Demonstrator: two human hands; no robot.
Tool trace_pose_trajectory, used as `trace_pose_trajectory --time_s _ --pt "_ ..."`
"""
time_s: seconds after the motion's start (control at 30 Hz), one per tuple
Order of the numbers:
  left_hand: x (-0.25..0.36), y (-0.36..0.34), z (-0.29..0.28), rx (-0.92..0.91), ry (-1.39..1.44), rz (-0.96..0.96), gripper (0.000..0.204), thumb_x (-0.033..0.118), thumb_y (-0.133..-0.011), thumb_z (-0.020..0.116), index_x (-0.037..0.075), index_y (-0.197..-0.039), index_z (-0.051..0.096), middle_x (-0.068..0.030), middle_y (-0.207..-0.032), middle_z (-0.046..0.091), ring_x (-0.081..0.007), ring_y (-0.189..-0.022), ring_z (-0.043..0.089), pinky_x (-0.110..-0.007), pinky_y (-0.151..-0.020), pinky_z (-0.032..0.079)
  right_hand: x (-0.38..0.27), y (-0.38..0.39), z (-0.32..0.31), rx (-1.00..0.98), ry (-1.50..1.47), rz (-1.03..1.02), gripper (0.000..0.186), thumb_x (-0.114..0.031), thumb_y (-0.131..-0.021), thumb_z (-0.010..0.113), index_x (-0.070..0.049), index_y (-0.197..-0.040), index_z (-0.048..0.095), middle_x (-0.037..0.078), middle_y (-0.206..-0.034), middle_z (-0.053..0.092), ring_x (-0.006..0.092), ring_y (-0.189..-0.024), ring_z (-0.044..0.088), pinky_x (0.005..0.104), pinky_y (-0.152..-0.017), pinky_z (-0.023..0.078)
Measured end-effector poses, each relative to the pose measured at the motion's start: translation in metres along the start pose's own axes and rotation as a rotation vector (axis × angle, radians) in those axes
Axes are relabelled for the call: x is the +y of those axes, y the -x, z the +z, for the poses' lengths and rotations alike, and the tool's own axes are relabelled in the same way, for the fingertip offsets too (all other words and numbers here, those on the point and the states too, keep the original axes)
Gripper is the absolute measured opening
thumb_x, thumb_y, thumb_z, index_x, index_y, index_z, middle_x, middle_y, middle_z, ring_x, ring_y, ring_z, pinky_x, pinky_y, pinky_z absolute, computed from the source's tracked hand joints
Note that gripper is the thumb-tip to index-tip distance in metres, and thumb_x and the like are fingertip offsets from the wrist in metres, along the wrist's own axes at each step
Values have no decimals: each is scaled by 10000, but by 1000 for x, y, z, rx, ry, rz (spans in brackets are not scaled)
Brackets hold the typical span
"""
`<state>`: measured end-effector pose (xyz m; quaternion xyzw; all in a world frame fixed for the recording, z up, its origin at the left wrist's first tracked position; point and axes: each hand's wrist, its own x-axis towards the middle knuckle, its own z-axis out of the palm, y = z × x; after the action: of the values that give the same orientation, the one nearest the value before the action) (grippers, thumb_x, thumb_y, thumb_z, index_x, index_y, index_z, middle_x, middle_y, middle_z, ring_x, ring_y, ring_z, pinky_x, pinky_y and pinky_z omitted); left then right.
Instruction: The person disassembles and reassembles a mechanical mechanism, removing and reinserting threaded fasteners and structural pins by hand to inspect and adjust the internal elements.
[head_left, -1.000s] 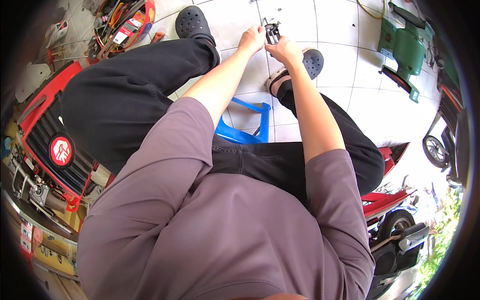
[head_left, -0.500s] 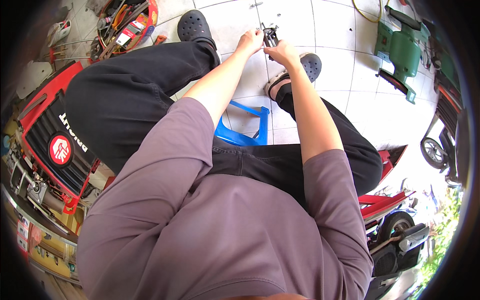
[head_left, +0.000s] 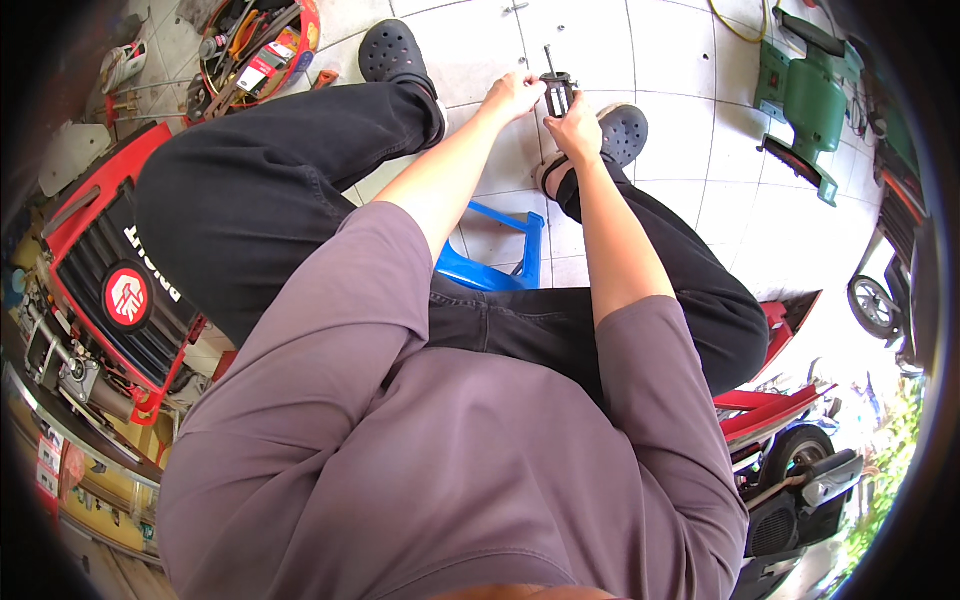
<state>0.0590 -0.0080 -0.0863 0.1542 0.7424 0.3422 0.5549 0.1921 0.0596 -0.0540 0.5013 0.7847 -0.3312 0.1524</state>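
The left hand (head_left: pixel 515 97) is hovering just beside the black cylindrical part (head_left: pixel 557 90), fingers curling inward; I cannot tell whether its grip is pinching anything. A careless nudge from it could be twisting the part askew. The part is sitting between the hands over the tiled floor (head_left: pixel 680 150), showing a dark rim, dark bars with pale gaps, and a thin rod jutting from its far end. The right hand's (head_left: pixel 577 128) grip is clamping its near end; any loosening could be dropping it beside the right shoe (head_left: pixel 625 137).
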Motion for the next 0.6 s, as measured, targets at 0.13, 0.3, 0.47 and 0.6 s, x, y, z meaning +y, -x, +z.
trace_pose_trajectory --time_s 0.13,0.3,0.47,0.6 --pt "-2 2 3 -47 -115 70 265 244 -819 595 9 -923 658 -73 -754 659 -120 -658 633 -264 -625 501 9 -1 4 51 16 -6 703 -200 -704 684 5 -1300 372 243 -1120 570 374 -1022 579 409 -876 472" --pt "-6 9 10 -7 -47 160 300 167 -798 624 -11 -1036 659 -96 -827 683 -124 -715 642 -275 -698 516 10 0 0 100 -137 -47 642 -133 -681 696 -11 -1232 390 254 -1087 562 407 -995 569 436 -844 468" --pt "-7 11 5 -31 -38 214 312 196 -804 614 -4 -1039 657 -89 -831 681 -128 -717 640 -281 -692 517 11 0 0 212 -197 -139 596 -83 -694 668 -5 -1224 409 247 -1079 560 417 -996 555 447 -855 457" --pt "-6 3 -14 -5 13 118 363 291 -822 587 3 -1032 657 -82 -823 674 -134 -696 633 -271 -678 510 11 -1 1 328 -127 -194 550 -66 -707 647 -2 -1212 437 235 -1083 559 413 -997 551 448 -859 454"
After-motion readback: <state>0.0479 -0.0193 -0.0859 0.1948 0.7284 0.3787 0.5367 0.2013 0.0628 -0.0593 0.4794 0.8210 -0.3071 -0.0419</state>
